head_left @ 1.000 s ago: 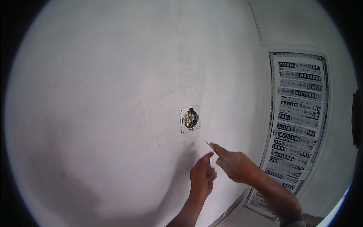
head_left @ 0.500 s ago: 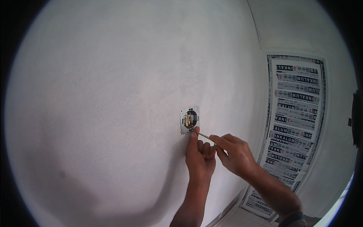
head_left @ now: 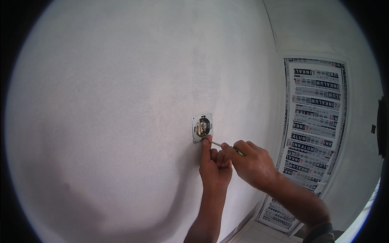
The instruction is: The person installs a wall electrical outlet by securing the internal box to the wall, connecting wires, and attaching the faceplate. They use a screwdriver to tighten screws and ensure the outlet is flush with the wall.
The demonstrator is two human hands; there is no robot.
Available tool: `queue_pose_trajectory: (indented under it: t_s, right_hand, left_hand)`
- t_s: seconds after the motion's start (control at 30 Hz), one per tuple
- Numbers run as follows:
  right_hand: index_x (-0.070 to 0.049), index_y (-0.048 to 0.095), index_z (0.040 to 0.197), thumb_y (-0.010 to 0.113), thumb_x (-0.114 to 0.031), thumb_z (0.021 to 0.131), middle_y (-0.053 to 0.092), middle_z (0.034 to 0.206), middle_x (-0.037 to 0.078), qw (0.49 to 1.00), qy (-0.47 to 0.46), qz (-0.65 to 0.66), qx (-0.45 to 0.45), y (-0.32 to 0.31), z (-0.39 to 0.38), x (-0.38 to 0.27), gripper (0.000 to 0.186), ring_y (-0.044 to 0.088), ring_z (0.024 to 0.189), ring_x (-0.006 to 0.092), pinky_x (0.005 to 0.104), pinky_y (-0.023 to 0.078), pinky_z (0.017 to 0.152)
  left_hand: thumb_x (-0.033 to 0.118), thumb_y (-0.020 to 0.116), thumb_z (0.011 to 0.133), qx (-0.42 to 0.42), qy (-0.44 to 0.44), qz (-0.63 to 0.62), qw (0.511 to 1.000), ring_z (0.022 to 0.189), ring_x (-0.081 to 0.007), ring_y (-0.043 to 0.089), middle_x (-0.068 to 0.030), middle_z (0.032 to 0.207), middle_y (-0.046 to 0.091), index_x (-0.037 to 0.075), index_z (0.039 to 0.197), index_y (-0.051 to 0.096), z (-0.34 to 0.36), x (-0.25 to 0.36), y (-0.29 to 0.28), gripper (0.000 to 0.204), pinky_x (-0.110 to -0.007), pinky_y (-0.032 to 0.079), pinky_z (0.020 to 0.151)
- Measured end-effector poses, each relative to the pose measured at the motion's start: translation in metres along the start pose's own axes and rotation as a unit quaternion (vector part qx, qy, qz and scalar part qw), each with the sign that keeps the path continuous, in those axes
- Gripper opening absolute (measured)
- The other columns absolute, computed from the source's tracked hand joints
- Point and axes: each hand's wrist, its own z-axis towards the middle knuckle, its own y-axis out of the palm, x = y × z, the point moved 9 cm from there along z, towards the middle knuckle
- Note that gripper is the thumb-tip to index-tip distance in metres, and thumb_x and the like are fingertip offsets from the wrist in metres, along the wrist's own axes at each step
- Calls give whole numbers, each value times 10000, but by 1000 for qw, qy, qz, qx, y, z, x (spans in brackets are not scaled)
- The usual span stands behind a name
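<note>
A wall socket insert (head_left: 194, 125) with a square metal mounting frame sits against the white wall, its round middle uncovered and showing brassy inner parts. In my right hand (head_left: 253, 165) is a screwdriver (head_left: 214, 143), its green handle between thumb and fingers. The thin shaft slants up and left to the frame's lower edge. Right there, the thumb and forefinger of my left hand (head_left: 216, 168) come together around the screwdriver's tip, the other fingers curled in. Whatever they pinch is too small and covered to make out.
White wall (head_left: 101, 101) surrounds the socket. To the right stands a tall panel (head_left: 314, 121) covered with strips of printed grey, black and white film, inside a pale frame. Pale floor (head_left: 253, 233) shows at the bottom right. A dark object (head_left: 383, 127) reaches in at the right rim.
My right hand has turned around the screwdriver, its knuckles rolling over and more of the green handle showing. The left hand stays at the socket's lower edge.
</note>
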Motion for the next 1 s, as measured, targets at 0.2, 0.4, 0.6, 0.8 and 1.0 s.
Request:
queue_pose_trajectory:
  t_s: [0.2,0.4,0.6,0.8,1.0]
  right_hand:
    - [-13,688,1094,730,-61,906,667,909,116,960,116,172,-188,18,28,20,199,703,775,303,415,570,618]
    - [-7,601,878,682,-120,931,708,895,119,1000,-10,18,8,-24,24,-3,149,729,854,315,398,591,654]
    - [-32,680,994,745,-97,855,674,866,85,936,242,205,-153,6,24,37,167,703,805,274,384,592,630]
    - [-14,680,1173,681,-151,973,735,852,172,994,-108,-26,16,-16,16,-7,243,730,733,285,391,598,716]
    - [-42,652,1190,687,-85,910,673,931,107,952,190,175,-166,12,25,22,285,692,800,256,396,593,694]
  left_hand:
    - [238,599,1089,-133,-13,5,991,512,-38,250,83,569,244,38,1248,654,9,-6,-5,261,-237,244,507]
    - [215,595,1087,-149,-19,11,989,509,-42,244,92,573,255,17,1196,652,7,-7,5,232,-245,225,502]
    - [224,628,1077,-139,-5,-23,990,513,-43,239,90,582,256,28,1153,646,13,-9,3,211,-245,220,504]
    - [240,654,1069,-145,-8,-27,989,520,-46,221,92,590,255,36,1156,632,15,-10,2,223,-240,218,517]
    - [254,664,1068,-94,-11,-40,995,525,-39,208,83,588,243,55,1133,616,18,-4,4,215,-235,211,522]
